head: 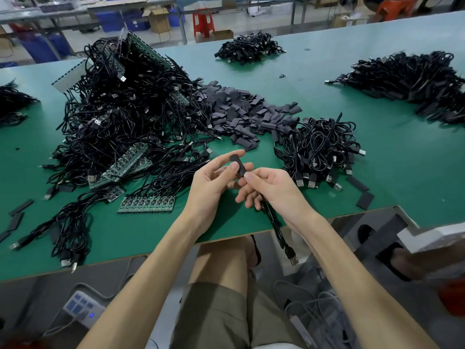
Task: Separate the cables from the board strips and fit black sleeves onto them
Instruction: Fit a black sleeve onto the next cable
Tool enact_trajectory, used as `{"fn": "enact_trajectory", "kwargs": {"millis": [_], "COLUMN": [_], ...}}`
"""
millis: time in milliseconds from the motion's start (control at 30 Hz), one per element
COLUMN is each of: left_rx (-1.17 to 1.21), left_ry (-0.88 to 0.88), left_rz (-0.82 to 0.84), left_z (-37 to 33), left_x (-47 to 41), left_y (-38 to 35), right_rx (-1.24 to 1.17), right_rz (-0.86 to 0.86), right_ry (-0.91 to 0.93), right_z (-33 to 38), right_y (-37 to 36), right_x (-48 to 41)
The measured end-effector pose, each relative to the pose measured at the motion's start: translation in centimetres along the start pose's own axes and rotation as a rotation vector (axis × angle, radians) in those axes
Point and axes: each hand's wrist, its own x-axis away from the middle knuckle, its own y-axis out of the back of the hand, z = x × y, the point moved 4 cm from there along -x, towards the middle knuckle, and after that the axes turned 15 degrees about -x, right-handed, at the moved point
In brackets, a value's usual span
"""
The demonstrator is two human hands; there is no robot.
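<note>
My left hand (214, 181) pinches a short black sleeve (237, 163) between thumb and fingers above the green table's near edge. My right hand (271, 188) grips a black cable (276, 230) whose top end meets the sleeve; its USB plug (293, 259) hangs below the table edge. A green board strip (147, 204) with cables attached lies just left of my hands. Behind it rises a big tangle of cables and board strips (120, 109). Loose black sleeves (246, 114) lie heaped straight ahead.
A pile of coiled cables (322, 152) sits right of my hands. More cable heaps lie at the far right (412, 81), far middle (250, 47) and left edge (12, 104). Stray sleeves (364, 200) lie near the table's front. A power strip (81, 308) rests on the floor.
</note>
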Motion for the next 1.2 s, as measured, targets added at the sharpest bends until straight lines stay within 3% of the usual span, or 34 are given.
{"fn": "enact_trajectory", "kwargs": {"millis": [433, 667, 933, 1033, 1200], "left_rx": [-0.026, 0.123, -0.232, -0.476, -0.452], "left_ry": [-0.003, 0.043, 0.008, -0.038, -0.014], "left_rz": [-0.131, -0.194, -0.083, 0.117, 0.253], "left_z": [0.2, 0.2, -0.9, -1.2, -2.4], "left_x": [-0.1, -0.3, 0.9, 2.3, 3.0], "left_y": [0.5, 1.3, -0.4, -1.0, -1.8], "right_rx": [0.069, 0.321, -0.026, -0.034, -0.032], "right_rz": [0.042, 0.058, -0.17, -0.201, -0.203], "right_ry": [0.003, 0.099, 0.092, 0.111, 0.111], "right_z": [-0.2, 0.4, 0.9, 0.8, 0.9], "right_y": [-0.2, -0.8, 0.9, 1.2, 1.0], "right_x": [-0.1, 0.2, 0.5, 0.5, 0.6]}}
